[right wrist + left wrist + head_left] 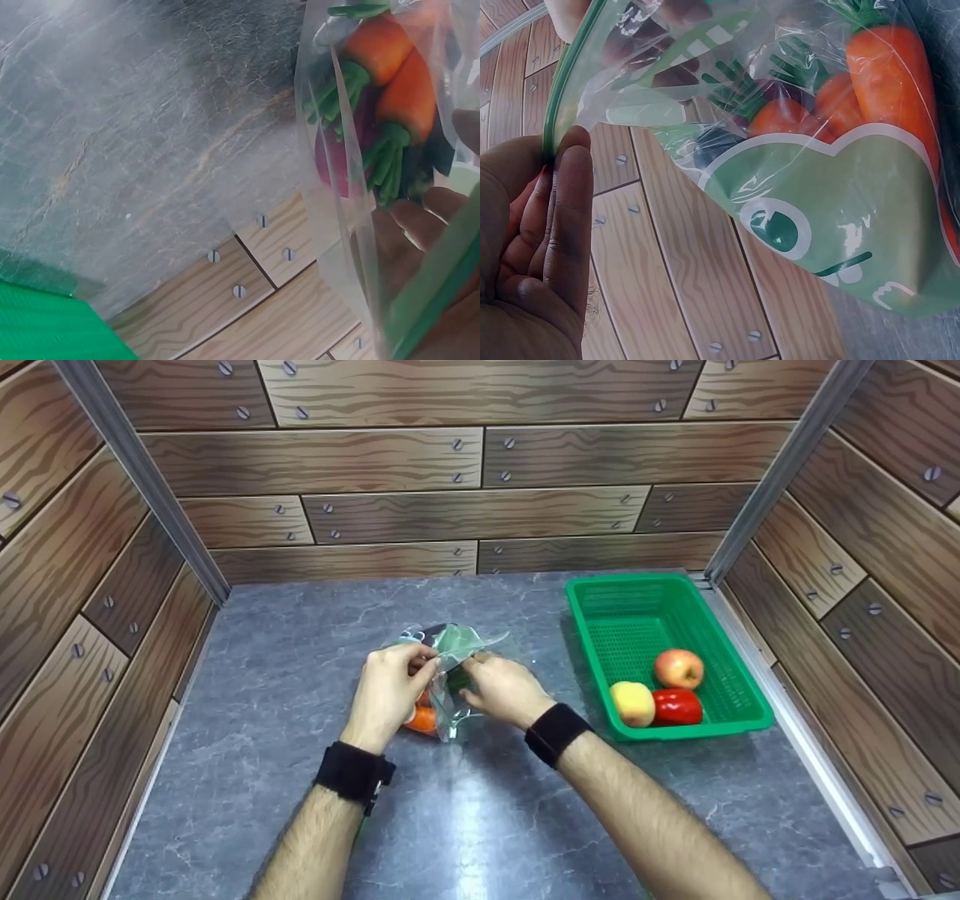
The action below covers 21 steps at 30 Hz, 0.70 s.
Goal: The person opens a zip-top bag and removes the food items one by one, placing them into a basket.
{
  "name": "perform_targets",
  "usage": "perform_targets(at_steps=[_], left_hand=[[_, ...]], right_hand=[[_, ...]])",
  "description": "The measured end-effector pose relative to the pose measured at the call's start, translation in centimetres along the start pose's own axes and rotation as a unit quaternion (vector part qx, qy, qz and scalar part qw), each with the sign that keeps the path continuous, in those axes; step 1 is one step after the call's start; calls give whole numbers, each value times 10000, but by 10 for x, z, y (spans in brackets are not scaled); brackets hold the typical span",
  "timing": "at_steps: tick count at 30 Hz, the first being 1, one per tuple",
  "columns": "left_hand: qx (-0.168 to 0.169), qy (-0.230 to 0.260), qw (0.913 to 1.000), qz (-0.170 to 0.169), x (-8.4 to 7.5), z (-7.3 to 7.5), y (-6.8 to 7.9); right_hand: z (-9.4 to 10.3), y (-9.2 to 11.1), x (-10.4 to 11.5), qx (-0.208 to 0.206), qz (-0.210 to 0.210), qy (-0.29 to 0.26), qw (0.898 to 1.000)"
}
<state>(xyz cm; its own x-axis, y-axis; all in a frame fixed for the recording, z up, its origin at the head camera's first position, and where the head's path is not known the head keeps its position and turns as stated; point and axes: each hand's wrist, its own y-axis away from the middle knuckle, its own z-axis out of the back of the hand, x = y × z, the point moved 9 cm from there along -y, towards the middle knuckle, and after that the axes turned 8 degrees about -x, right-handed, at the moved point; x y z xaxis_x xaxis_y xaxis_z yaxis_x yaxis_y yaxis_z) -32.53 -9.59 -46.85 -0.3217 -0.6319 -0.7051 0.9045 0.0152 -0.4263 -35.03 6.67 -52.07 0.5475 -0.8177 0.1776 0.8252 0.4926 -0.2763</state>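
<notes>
A clear zip bag (802, 195) with a green cartoon face printed on it lies on the table, full of toy vegetables. Several orange carrots (892, 75) with green tops show through the plastic, and a purple vegetable (336, 161) lies beside them. My left hand (390, 682) pinches the green zip edge between thumb and fingers. At the opposite side of the mouth, my right hand (504, 688) grips the rim, its fingers (420, 221) partly hidden behind the plastic and the green strip.
A green plastic basket (585, 637) stands to the right of the bag. In its near end lie a red-yellow apple (679, 668), a yellow fruit (632, 704) and a red pepper-like piece (678, 706). Wood-patterned walls (390, 517) enclose the grey marbled table (262, 697).
</notes>
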Motion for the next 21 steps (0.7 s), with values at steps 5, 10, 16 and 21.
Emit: perform_targets(at_steps=[5,10,16,21], left_hand=[[1,14,10000,12,2,1,0],[7,21,10000,45,3,1,1],[17,-6,10000,69,3,1,1],[28,-15,9999,146,4,1,2]], right_hand=[[-9,-4,-1,44,-69,-21,10000],[-15,-7,-5,132,-214,-24,9997],[-18,-7,-9,88,-301,-122,9994],[-18,-6,-10,-10,-208,-207,9996]])
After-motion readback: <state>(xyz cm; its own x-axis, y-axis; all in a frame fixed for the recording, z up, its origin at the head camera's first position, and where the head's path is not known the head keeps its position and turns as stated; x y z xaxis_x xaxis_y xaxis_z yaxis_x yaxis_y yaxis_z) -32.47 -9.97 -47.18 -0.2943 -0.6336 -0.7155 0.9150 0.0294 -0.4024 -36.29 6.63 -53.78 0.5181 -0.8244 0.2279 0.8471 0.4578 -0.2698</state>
